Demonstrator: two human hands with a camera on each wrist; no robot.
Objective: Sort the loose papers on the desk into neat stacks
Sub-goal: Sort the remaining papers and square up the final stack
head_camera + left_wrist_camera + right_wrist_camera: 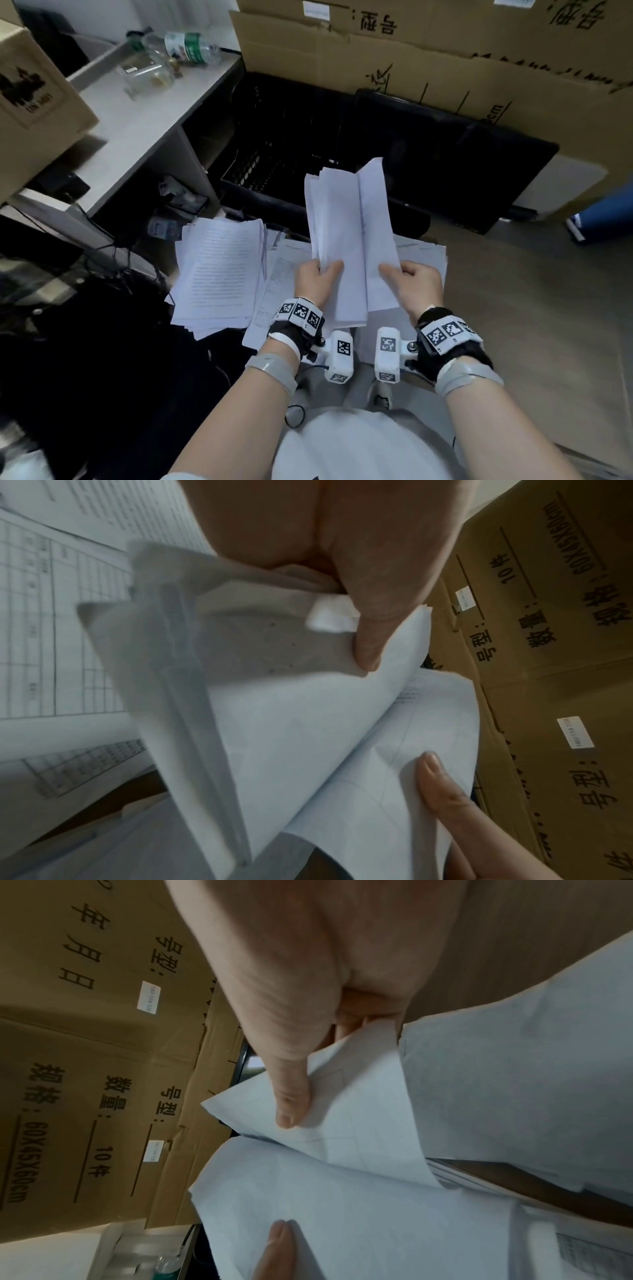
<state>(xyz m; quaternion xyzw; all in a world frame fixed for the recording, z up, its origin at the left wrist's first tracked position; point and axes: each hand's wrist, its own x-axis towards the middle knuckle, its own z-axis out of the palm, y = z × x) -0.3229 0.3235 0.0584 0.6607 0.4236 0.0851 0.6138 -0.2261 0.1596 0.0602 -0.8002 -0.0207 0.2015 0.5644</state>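
Note:
My left hand (317, 275) grips a bundle of white papers (337, 240) held up in front of me, thumb on top (368, 642). Beside it my right hand (406, 279) pinches a single sheet (376, 236) that peels away to the right of the bundle; its thumb (291, 1096) presses on that sheet. Below on the left lies a rough stack of printed text pages (219, 270). More loose sheets with tables (279, 284) lie spread under my hands, and a further pile (424, 253) shows behind the right hand.
A black plastic crate (274, 137) stands just beyond the papers, with big cardboard boxes (445, 61) behind it. A white desk (144, 113) at the left carries plastic bottles (188, 46) and a cardboard box (30, 92). Cables trail at the lower left.

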